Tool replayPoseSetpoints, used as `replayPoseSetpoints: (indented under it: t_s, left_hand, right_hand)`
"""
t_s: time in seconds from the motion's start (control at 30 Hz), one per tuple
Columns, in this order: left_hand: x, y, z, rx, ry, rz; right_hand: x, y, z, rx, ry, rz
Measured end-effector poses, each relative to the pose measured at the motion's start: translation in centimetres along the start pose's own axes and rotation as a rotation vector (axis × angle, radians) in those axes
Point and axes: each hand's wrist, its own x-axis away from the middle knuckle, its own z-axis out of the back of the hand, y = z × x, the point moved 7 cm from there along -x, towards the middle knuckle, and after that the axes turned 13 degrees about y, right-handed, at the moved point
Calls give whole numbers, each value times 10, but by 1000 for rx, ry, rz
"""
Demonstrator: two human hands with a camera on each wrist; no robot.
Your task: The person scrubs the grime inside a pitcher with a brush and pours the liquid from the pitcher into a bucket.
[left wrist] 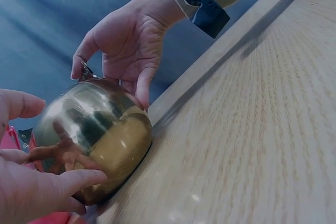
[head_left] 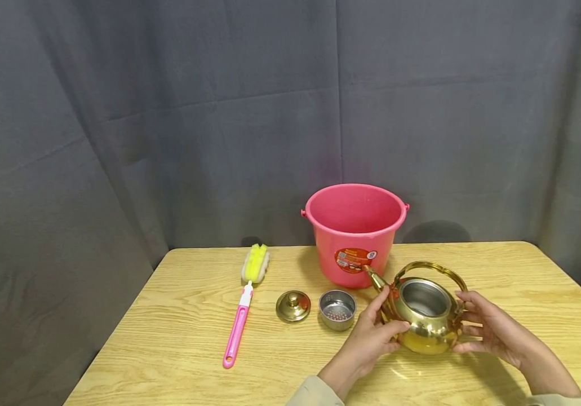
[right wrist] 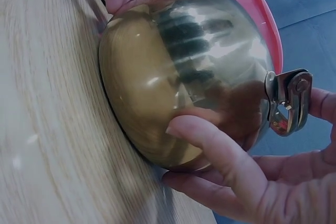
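Note:
A gold kettle (head_left: pixel 429 336), lidless so its steel inside shows, sits at the right of the table with its handle raised and its spout towards the back left. My left hand (head_left: pixel 366 345) holds its left side near the spout, thumb on the front. Fingers of my right hand (head_left: pixel 498 332) curl about the other side by the handle's hinge, also seen in the right wrist view with the kettle (right wrist: pixel 184 82) between both hands. Left of the kettle are a perforated steel strainer (head_left: pixel 337 311) and a gold lid (head_left: pixel 293 306) with a knob.
Behind the kettle stands a pink bucket (head_left: pixel 353 245) near the table's back edge. A sponge brush (head_left: pixel 239 321) with a pink handle lies to the left. A grey curtain (head_left: pixel 219 141) hangs behind the wooden table (head_left: pixel 168 338).

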Motion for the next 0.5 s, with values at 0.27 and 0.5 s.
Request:
replayPoseSetpoints:
  t_s: [0.27, 0.5]
  left_hand:
    - [-2, 5, 1, 19, 8, -6]
    - [13, 37, 16, -320, -57, -153]
  right_hand:
    - [1, -4, 2, 55, 59, 13]
    - [9, -28, 15, 285, 195, 137]
